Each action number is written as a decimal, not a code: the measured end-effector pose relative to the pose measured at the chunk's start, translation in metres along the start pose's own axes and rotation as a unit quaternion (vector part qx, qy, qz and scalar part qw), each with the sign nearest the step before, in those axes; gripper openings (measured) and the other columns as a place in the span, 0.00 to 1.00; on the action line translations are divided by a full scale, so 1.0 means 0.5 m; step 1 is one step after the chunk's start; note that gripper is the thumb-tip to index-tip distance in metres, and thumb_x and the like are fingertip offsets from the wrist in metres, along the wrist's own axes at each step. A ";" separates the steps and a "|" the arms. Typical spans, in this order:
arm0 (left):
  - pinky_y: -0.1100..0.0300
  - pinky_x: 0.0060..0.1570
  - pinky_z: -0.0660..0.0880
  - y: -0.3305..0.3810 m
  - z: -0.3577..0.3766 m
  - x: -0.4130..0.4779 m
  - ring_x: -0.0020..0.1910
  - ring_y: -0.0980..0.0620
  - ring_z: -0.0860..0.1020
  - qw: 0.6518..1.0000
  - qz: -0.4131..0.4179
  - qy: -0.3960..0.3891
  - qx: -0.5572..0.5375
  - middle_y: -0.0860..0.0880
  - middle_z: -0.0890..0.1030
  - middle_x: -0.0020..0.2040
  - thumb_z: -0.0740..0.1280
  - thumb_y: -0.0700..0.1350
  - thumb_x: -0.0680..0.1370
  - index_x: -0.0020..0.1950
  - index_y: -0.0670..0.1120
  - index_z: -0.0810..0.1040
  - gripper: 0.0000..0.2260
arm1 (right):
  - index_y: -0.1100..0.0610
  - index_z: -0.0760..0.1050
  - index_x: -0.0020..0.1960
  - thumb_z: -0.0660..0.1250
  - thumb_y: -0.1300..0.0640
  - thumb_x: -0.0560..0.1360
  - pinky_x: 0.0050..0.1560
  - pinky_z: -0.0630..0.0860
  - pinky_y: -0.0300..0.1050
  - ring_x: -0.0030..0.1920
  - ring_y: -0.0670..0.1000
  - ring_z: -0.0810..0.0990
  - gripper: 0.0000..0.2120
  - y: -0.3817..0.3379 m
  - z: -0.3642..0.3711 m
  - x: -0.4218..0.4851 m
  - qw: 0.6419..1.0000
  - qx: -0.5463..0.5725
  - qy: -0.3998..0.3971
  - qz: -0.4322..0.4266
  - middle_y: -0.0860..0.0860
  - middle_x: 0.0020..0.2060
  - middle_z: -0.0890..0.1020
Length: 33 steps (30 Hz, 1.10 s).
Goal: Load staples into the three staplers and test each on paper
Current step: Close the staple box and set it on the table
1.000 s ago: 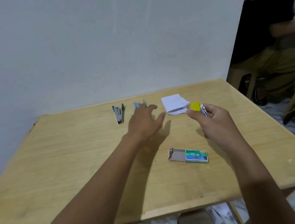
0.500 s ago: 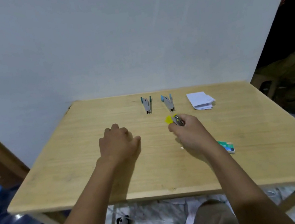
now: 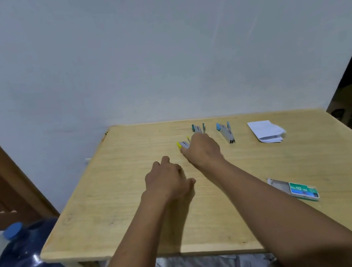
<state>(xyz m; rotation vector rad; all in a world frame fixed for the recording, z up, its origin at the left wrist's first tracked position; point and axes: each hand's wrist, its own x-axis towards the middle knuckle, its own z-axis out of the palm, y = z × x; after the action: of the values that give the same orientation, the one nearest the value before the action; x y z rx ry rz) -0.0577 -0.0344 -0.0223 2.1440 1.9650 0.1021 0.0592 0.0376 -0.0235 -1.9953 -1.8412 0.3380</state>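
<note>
1. Pale wall backs a wooden table (image 3: 123, 200); we take the folded paper (image 3: 265, 131) at its far side as landmark.
2. Left of the paper lie, in order, the blue stapler (image 3: 225, 132), the teal stapler (image 3: 198, 129) and, farthest from it, the yellow stapler (image 3: 182, 144).
3. Right hand (image 3: 199, 150) pinches the yellow stapler at the tabletop; left hand (image 3: 166, 181), nearer us and well left of the paper, rests loosely curled, holding nothing.
4. Staple box (image 3: 296, 187), slid open, lies nearer us than the paper.
5. We judge the yellow stapler is being laid into the row. The next move calls for letting it go, then taking another stapler and a strip from the box.
</note>
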 end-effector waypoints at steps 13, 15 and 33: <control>0.51 0.58 0.70 0.004 -0.002 0.004 0.67 0.46 0.65 1.000 -0.005 -0.017 -0.013 0.49 0.68 0.66 0.63 0.64 0.76 0.67 0.51 0.76 0.25 | 0.61 0.78 0.45 0.68 0.60 0.71 0.35 0.73 0.44 0.41 0.59 0.83 0.05 0.021 -0.009 -0.007 0.998 0.052 -0.032 0.015 0.56 0.38 0.82; 0.50 0.59 0.70 0.003 -0.001 0.003 0.68 0.46 0.64 1.000 -0.005 -0.016 -0.013 0.49 0.68 0.67 0.63 0.64 0.76 0.67 0.51 0.76 0.25 | 0.63 0.79 0.49 0.70 0.60 0.71 0.38 0.79 0.48 0.39 0.59 0.85 0.09 0.023 -0.003 -0.005 0.996 0.081 -0.024 0.009 0.58 0.38 0.84; 0.49 0.60 0.71 0.005 -0.006 0.009 0.68 0.46 0.64 0.999 -0.018 -0.027 -0.018 0.48 0.67 0.68 0.65 0.64 0.75 0.65 0.51 0.77 0.24 | 0.56 0.78 0.55 0.71 0.52 0.76 0.47 0.82 0.51 0.34 0.50 0.84 0.11 0.014 0.012 0.046 0.980 0.199 -0.015 0.025 0.52 0.36 0.84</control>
<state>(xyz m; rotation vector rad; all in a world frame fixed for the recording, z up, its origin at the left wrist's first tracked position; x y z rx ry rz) -0.0553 -0.0300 -0.0192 2.0658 1.9567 0.0726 0.0650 0.0609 -0.0297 -1.7673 -1.5905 0.6949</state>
